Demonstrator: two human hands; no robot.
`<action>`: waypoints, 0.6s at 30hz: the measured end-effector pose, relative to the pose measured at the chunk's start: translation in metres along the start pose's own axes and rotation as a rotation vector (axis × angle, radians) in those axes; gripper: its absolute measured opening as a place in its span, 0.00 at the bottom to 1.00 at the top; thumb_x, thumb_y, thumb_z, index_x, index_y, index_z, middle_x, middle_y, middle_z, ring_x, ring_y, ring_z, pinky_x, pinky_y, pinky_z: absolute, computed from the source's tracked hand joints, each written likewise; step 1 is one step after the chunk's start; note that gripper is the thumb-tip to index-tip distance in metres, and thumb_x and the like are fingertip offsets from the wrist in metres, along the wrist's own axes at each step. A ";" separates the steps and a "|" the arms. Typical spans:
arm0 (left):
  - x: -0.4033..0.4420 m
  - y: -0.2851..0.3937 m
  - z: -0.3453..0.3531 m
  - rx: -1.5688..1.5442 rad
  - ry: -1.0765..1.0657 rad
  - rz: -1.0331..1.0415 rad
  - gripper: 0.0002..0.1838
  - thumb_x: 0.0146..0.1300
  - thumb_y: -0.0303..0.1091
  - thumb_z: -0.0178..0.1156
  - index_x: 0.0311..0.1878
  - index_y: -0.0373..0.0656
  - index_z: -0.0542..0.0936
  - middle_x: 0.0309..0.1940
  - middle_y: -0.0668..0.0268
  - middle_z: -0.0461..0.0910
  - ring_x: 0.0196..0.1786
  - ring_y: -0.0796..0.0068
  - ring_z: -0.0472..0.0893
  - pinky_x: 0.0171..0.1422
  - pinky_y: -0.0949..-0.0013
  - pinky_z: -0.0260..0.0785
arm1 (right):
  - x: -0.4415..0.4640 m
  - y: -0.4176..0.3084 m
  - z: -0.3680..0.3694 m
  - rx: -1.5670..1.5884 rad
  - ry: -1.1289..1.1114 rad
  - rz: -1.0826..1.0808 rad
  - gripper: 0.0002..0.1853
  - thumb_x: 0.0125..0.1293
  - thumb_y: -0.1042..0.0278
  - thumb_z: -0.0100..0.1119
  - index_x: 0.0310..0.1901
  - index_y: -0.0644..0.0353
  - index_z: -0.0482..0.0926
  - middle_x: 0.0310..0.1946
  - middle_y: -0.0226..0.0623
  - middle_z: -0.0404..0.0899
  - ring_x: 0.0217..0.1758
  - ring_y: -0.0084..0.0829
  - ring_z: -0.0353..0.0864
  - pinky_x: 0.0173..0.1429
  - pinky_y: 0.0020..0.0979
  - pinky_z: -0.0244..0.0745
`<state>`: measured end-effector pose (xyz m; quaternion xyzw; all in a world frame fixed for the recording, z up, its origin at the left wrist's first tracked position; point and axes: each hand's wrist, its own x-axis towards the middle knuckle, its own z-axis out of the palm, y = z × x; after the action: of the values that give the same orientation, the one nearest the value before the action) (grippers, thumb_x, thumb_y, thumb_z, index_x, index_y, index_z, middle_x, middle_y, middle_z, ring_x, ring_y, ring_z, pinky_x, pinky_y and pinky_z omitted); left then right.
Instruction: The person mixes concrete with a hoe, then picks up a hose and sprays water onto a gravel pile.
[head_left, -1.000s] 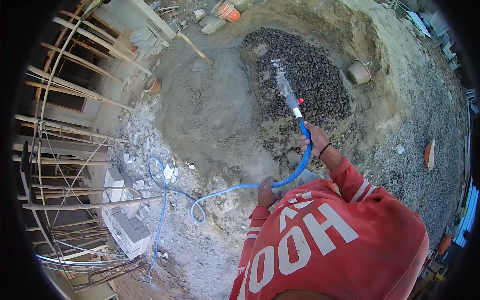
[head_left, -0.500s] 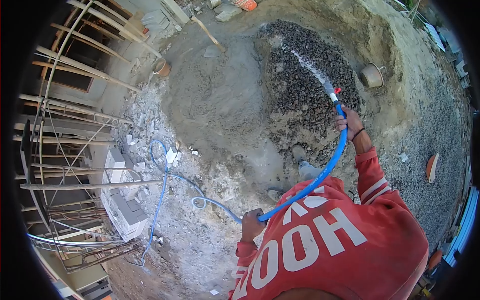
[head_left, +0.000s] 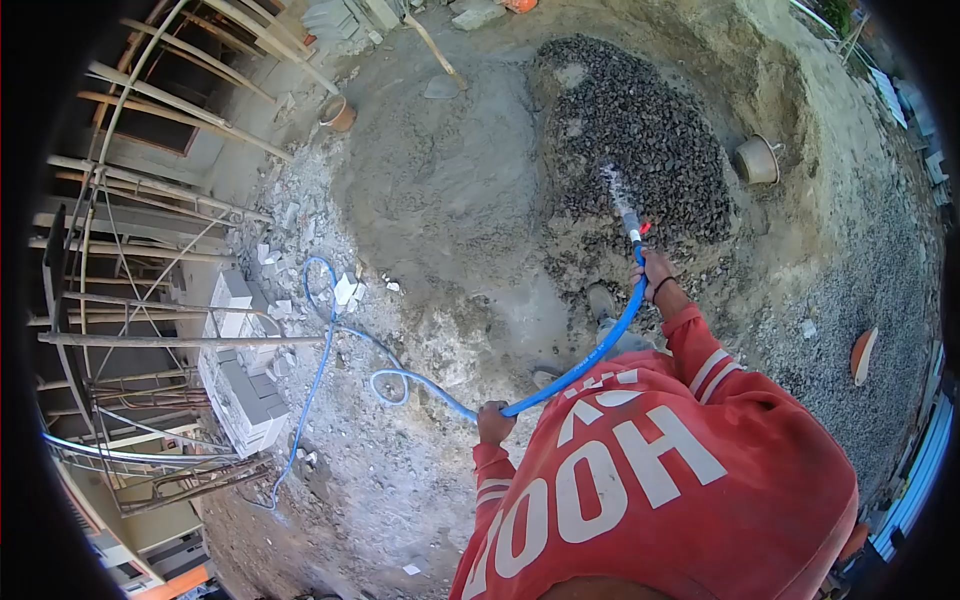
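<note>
A blue hose (head_left: 592,352) runs across the front of my red sweatshirt, from one hand to the other. My right hand (head_left: 656,270) is wrapped round it just behind the nozzle (head_left: 632,226), which has a small red lever. Water (head_left: 615,188) spurts from the nozzle onto a heap of dark wet gravel (head_left: 650,120). Farther back along the hose, my left hand (head_left: 494,422) is closed round it near my left side. Beyond this hand the hose trails over the ground in a loop to the left.
Wet grey mortar (head_left: 440,180) spreads left of the gravel, with a long-handled tool (head_left: 436,52) lying in it. Buckets stand at the right (head_left: 757,160) and left (head_left: 337,113). Pale blocks (head_left: 245,400) and bamboo scaffolding (head_left: 180,340) line the left side. Loose gravel (head_left: 850,420) covers the right.
My right hand and the nozzle have moved left and closer to my body. The water now lands nearer, on a lower part of the gravel heap. My left hand has shifted slightly up.
</note>
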<state>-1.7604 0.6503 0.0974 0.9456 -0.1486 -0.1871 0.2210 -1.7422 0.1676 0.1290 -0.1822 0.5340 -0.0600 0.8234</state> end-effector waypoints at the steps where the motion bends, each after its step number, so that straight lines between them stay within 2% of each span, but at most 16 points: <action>1: 0.004 -0.004 0.003 -0.016 -0.042 -0.026 0.10 0.45 0.41 0.68 0.28 0.46 0.85 0.28 0.52 0.81 0.35 0.49 0.81 0.43 0.53 0.73 | 0.002 0.006 -0.001 0.001 0.030 -0.006 0.11 0.72 0.55 0.42 0.37 0.52 0.68 0.18 0.23 0.60 0.15 0.15 0.58 0.17 0.22 0.56; 2: 0.008 -0.009 0.005 -0.015 -0.041 -0.022 0.10 0.45 0.41 0.68 0.28 0.46 0.85 0.28 0.52 0.81 0.35 0.49 0.81 0.43 0.53 0.73 | 0.004 0.010 -0.003 -0.025 0.035 -0.026 0.10 0.72 0.54 0.43 0.37 0.49 0.66 0.19 0.24 0.60 0.15 0.16 0.59 0.17 0.22 0.57; 4: 0.016 -0.017 0.012 -0.041 -0.350 -0.167 0.13 0.46 0.44 0.68 0.28 0.45 0.85 0.29 0.53 0.82 0.35 0.51 0.82 0.44 0.56 0.74 | 0.001 0.017 -0.001 -0.070 0.088 -0.045 0.10 0.72 0.54 0.44 0.37 0.48 0.66 0.19 0.24 0.61 0.15 0.17 0.59 0.16 0.22 0.57; 5: 0.020 -0.021 0.017 -0.038 -0.351 -0.162 0.13 0.46 0.44 0.68 0.28 0.45 0.85 0.29 0.53 0.82 0.35 0.51 0.82 0.44 0.56 0.74 | -0.006 0.018 0.002 -0.117 0.142 -0.061 0.10 0.71 0.53 0.45 0.37 0.47 0.65 0.19 0.24 0.61 0.14 0.17 0.59 0.16 0.23 0.57; 7: 0.022 -0.023 0.024 0.064 -0.441 -0.027 0.15 0.47 0.47 0.67 0.27 0.45 0.85 0.29 0.54 0.82 0.34 0.54 0.82 0.43 0.57 0.75 | -0.014 0.017 0.002 -0.118 0.112 -0.100 0.10 0.71 0.52 0.45 0.37 0.47 0.64 0.19 0.24 0.62 0.14 0.18 0.59 0.15 0.23 0.57; 11: 0.025 -0.008 0.028 0.007 -0.471 0.008 0.15 0.47 0.49 0.66 0.27 0.46 0.85 0.29 0.54 0.82 0.35 0.54 0.82 0.43 0.57 0.75 | -0.028 0.003 0.000 -0.077 -0.017 -0.239 0.11 0.72 0.53 0.44 0.36 0.49 0.64 0.17 0.26 0.63 0.13 0.21 0.62 0.14 0.25 0.59; 15: 0.024 0.025 0.021 0.005 -0.398 -0.021 0.15 0.47 0.49 0.66 0.29 0.47 0.85 0.31 0.53 0.82 0.36 0.53 0.82 0.45 0.56 0.75 | -0.055 -0.009 0.014 -0.183 0.038 -0.396 0.11 0.71 0.51 0.46 0.39 0.48 0.65 0.18 0.25 0.64 0.12 0.18 0.62 0.13 0.24 0.60; 17: 0.026 0.023 0.031 0.064 -0.354 -0.107 0.26 0.38 0.53 0.72 0.35 0.42 0.85 0.33 0.51 0.83 0.41 0.54 0.83 0.49 0.59 0.74 | -0.062 -0.014 0.022 -0.191 0.035 -0.408 0.11 0.71 0.51 0.47 0.40 0.48 0.65 0.17 0.24 0.64 0.12 0.17 0.62 0.13 0.23 0.61; 18: 0.025 0.020 0.033 0.054 -0.336 -0.104 0.24 0.38 0.51 0.72 0.35 0.43 0.85 0.34 0.51 0.83 0.41 0.54 0.83 0.49 0.58 0.74 | -0.066 -0.016 0.026 -0.197 0.021 -0.428 0.12 0.71 0.51 0.46 0.40 0.49 0.66 0.18 0.24 0.64 0.12 0.17 0.62 0.13 0.23 0.61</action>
<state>-1.7559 0.6119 0.0717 0.9129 -0.1392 -0.3498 0.1576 -1.7453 0.1781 0.2013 -0.3703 0.4951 -0.1826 0.7645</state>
